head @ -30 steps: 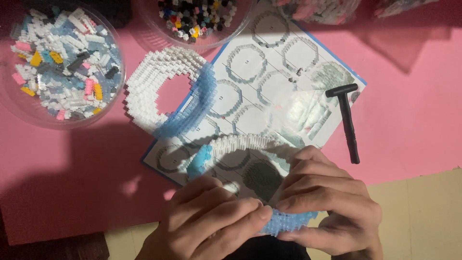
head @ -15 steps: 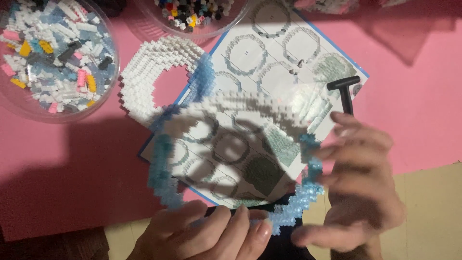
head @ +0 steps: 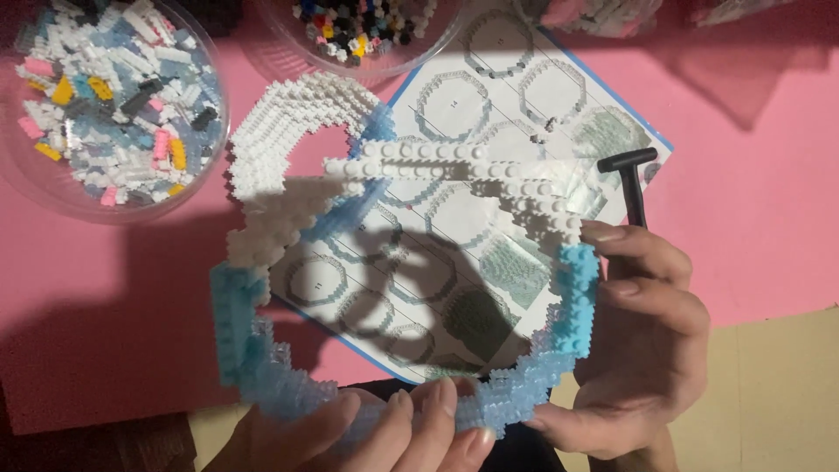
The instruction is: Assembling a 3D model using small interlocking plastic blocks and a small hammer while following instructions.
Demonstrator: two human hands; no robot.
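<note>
Both the left hand (head: 384, 433) and right hand (head: 642, 350) hold a white-and-blue brick ring (head: 262, 236) above the instruction sheet (head: 489, 114).

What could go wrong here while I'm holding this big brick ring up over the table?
The brick ring is held only at its lower rim by the left hand and right hand, so its thin white top span could flex and snap apart. Dropped bricks might land on the white brick arch or the instruction sheet below.

Left hand (head: 376, 433) low with fingers curled upward, right hand (head: 642, 350) cupped (thumb pinching inward)
</note>
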